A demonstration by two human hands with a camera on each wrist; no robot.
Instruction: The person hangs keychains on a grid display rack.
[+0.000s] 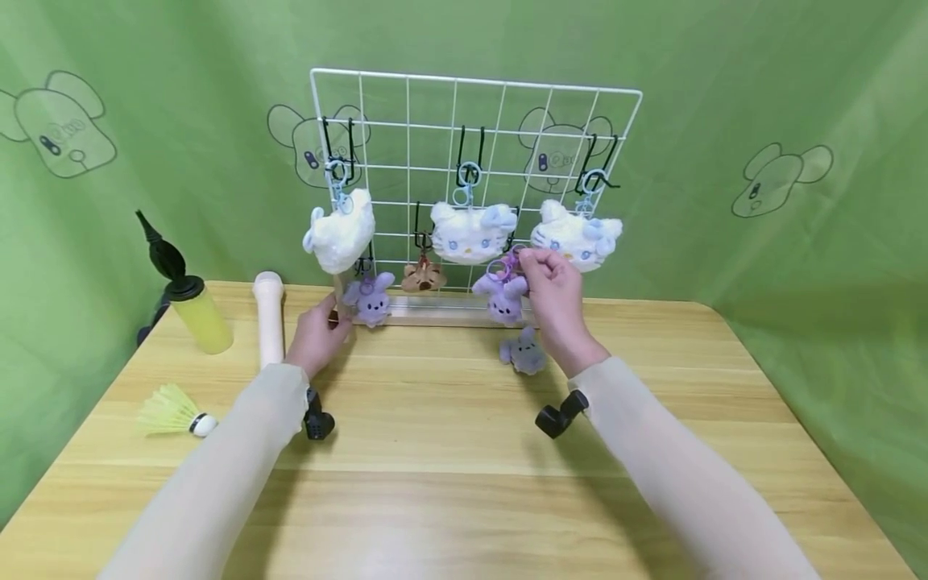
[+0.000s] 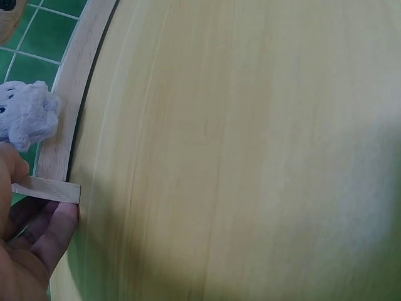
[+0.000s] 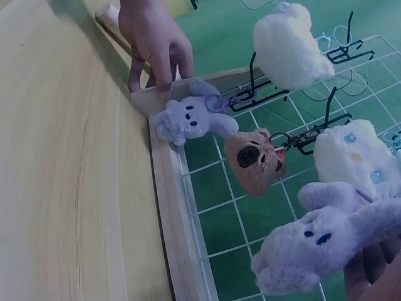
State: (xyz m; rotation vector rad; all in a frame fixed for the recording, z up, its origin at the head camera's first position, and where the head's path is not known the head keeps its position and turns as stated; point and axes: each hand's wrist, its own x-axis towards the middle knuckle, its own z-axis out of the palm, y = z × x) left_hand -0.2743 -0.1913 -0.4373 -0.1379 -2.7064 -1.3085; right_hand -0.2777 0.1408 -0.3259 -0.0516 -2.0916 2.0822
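Note:
My left hand (image 1: 317, 337) grips the wooden end piece (image 2: 53, 189) of the rack's base, thumb and fingers on opposite sides. At the rack's lower right, my right hand (image 1: 558, 302) pinches the purple ring (image 1: 513, 256) of a lavender plush bunny keychain (image 1: 505, 302), which dangles in front of the white wire grid (image 3: 233, 216). Whether its ring sits on a hook is hidden. A second lavender bunny (image 3: 189, 119) hangs by the left hand, and a brown bear keychain (image 3: 254, 160) hangs between them. Another lavender plush (image 1: 527, 352) lies on the table below the right hand.
White plush cat keychains (image 1: 473, 234) hang from black hooks (image 1: 470, 153) in the upper row. On the table's left are a yellow air blower (image 1: 203, 322), a white microphone-shaped stick (image 1: 269, 314) and a yellow shuttlecock (image 1: 174, 412). Green cloth (image 1: 754, 105) stands behind.

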